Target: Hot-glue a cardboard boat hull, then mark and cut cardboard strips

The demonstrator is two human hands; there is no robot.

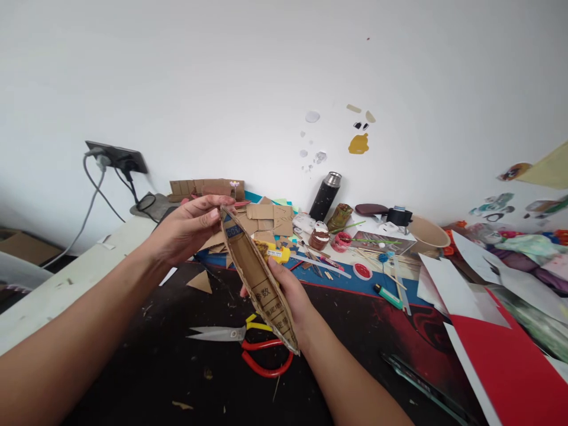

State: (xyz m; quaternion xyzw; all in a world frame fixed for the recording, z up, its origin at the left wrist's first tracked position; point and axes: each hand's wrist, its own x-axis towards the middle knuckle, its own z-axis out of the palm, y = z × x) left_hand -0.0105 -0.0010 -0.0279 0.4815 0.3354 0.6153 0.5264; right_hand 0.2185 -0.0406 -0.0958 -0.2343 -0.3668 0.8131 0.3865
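Our left hand (pixel 195 225) closes its grip on the far, left tip of a boat-shaped cardboard piece (pixel 251 263), pinching it between thumb and fingers. Our right hand (pixel 293 293) has its grip curled round the right side, nearer us, thumb on the edge and a fingertip showing past the left side. The piece slants between the two grips, from far left to near right, its hollow side facing us and its near tip jutting past our right hand. Inside, toward the near end, we read the printed characters 参数, with further lines below that we make out only in part; at the far end is a blue patch of lettering we cannot read surely. Behind our right thumb a yellow item (pixel 278 255) bears a white label too small to read. Scissors (pixel 234 334) with red and yellow handles lie on the dark mat (pixel 146 361) covering the bench, their handles partly behind the piece's near end. Farther right lie a turquoise cutter (pixel 389 297) and a pot of red paint (pixel 362 271); a black flask (pixel 326 196) leans at the wall.
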